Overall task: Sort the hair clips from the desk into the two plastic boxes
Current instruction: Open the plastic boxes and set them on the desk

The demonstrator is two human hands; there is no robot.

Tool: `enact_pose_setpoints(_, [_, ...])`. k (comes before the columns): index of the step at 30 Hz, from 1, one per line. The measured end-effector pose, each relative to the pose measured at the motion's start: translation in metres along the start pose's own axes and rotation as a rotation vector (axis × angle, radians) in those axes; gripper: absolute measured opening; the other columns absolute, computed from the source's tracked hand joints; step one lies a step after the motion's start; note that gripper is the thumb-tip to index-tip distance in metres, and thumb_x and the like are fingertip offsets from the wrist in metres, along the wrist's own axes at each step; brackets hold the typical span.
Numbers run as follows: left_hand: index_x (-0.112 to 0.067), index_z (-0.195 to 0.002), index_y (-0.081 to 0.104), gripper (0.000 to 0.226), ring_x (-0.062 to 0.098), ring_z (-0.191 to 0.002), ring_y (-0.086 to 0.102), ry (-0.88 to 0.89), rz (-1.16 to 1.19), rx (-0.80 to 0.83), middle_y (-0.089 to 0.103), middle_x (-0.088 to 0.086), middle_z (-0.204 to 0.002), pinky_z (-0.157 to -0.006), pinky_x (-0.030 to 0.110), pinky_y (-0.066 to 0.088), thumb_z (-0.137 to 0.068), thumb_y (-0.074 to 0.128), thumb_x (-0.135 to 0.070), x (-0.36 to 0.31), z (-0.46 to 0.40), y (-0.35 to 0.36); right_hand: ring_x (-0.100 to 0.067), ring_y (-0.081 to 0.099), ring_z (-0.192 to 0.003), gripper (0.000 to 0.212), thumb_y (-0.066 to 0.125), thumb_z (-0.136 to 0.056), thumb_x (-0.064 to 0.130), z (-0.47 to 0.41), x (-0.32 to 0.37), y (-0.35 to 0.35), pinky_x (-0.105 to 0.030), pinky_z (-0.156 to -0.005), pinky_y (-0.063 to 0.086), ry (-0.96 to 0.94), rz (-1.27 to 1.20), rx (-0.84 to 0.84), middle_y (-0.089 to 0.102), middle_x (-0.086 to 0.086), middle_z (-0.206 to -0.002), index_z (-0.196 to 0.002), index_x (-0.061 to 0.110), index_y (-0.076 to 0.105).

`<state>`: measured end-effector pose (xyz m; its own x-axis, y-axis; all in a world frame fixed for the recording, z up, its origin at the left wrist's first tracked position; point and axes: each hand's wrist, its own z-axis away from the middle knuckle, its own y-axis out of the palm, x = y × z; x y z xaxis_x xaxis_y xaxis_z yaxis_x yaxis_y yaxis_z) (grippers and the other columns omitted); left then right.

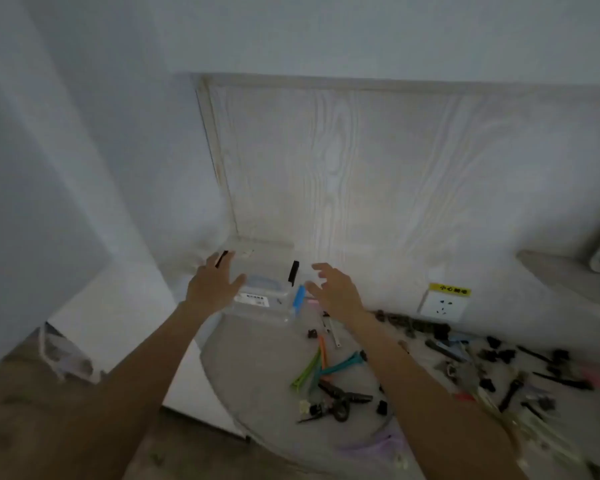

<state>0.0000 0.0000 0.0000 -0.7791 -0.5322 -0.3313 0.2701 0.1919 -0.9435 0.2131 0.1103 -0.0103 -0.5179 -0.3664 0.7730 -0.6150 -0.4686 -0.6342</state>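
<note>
The clear plastic boxes (260, 289) sit as a stack at the far left corner of the desk (257, 368), against the wood-grain wall panel (343, 174); the upper one carries black latches (293, 271) on its sides and the lower one a blue latch (299, 299) on its right end, with a white label (252, 299) on the front. The left hand (215, 285) reaches to the stack's left side with fingers straight and spread, thumb out toward the front; whether the fingertips touch the plastic cannot be told through the blur. The right hand (333, 289) hovers just right of the stack, fingers apart and loosely curled, holding nothing. The hair clips are scattered over the desk nearer the front edge and off to the right: an orange clip (323, 351), a green clip (307, 370) and a teal clip (343, 365) lie crossing one another between the forearms, with black clips (343, 398) just in front of them and a denser dark spread (499, 362) toward the right edge. A white wall socket (442, 306) with a yellow sticker (450, 289) above it is on the wall behind the right side of the desk.
</note>
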Motion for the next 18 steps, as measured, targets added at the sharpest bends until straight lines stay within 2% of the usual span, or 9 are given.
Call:
enact_pose_setpoints(4, [-0.025,-0.146,0.024,0.061,0.033,-0.128,0.042,-0.141,0.213,0.006,0.039,0.010,-0.146,-0.104,0.043,0.037,-0.092,0.047,-0.042,0.010,-0.012,0.009,-0.026,0.040,-0.131,0.065,0.055,-0.091,0.033,-0.015,0.008,0.022,-0.036,-0.107,0.037,0.149,-0.257,0.155,0.036,-0.013,-0.146,-0.145,0.017,0.022])
enact_pose_setpoints(6, [-0.023,-0.144,0.031,0.059,0.031,-0.124,0.046,-0.175,0.288,-0.031,0.045,0.009,-0.142,-0.102,0.039,0.037,-0.090,0.054,-0.032,0.009,-0.017,0.009,-0.027,0.043,-0.128,0.069,0.056,-0.091,0.029,-0.026,0.010,0.028,-0.031,-0.099,0.039,0.198,-0.371,0.163,0.038,-0.012,-0.145,-0.147,0.015,0.018])
enact_pose_setpoints(8, [-0.017,-0.142,0.035,0.063,0.029,-0.123,0.048,-0.204,0.373,-0.073,0.048,0.009,-0.139,-0.101,0.036,0.036,-0.086,0.062,-0.023,0.006,-0.020,0.005,-0.028,0.051,-0.119,0.069,0.057,-0.090,0.030,-0.034,0.012,0.030,-0.035,-0.096,0.046,0.235,-0.436,0.091,0.046,-0.014,-0.138,-0.145,0.013,0.020])
enact_pose_setpoints(10, [-0.014,-0.140,0.038,0.068,0.025,-0.115,0.051,-0.250,0.625,-0.093,0.052,0.009,-0.133,-0.099,0.037,0.040,-0.080,0.069,-0.012,0.003,-0.016,0.001,-0.026,0.058,-0.104,0.064,0.055,-0.091,0.036,-0.032,0.013,0.032,-0.042,-0.092,0.050,0.261,-0.427,-0.021,0.055,-0.014,-0.125,-0.142,0.010,0.028])
enact_pose_setpoints(12, [-0.016,-0.138,0.041,0.071,0.019,-0.103,0.053,-0.207,0.777,-0.134,0.055,0.006,-0.122,-0.091,0.036,0.046,-0.075,0.074,-0.008,-0.001,-0.006,-0.008,-0.020,0.062,-0.081,0.051,0.053,-0.092,0.035,-0.022,0.014,0.026,-0.037,-0.077,0.056,0.218,-0.430,-0.156,0.060,-0.008,-0.105,-0.134,0.009,0.041])
enact_pose_setpoints(14, [-0.018,-0.130,0.050,0.057,0.018,-0.096,0.056,-0.148,0.769,-0.152,0.057,0.000,-0.113,-0.082,0.033,0.047,-0.078,0.073,-0.020,-0.004,0.004,-0.015,-0.011,0.059,-0.066,0.036,0.052,-0.093,0.029,-0.010,0.014,0.013,-0.026,-0.059,0.055,0.126,-0.420,-0.250,0.061,-0.004,-0.092,-0.123,0.010,0.050])
enact_pose_setpoints(15, [-0.019,-0.124,0.054,0.046,0.019,-0.092,0.058,-0.138,0.736,-0.162,0.060,-0.001,-0.109,-0.079,0.033,0.048,-0.081,0.070,-0.028,-0.006,0.010,-0.017,-0.010,0.058,-0.064,0.031,0.051,-0.094,0.026,-0.004,0.013,0.010,-0.024,-0.057,0.053,0.103,-0.391,-0.264,0.061,-0.003,-0.090,-0.121,0.011,0.053])
enact_pose_setpoints(18, [-0.015,-0.110,0.058,0.027,0.020,-0.086,0.059,-0.080,0.597,-0.212,0.062,0.000,-0.100,-0.074,0.030,0.044,-0.090,0.055,-0.035,-0.008,0.028,-0.009,-0.018,0.058,-0.070,0.029,0.047,-0.096,0.022,0.015,0.008,0.007,-0.026,-0.063,0.048,0.059,-0.187,-0.239,0.064,-0.009,-0.090,-0.118,0.005,0.055])
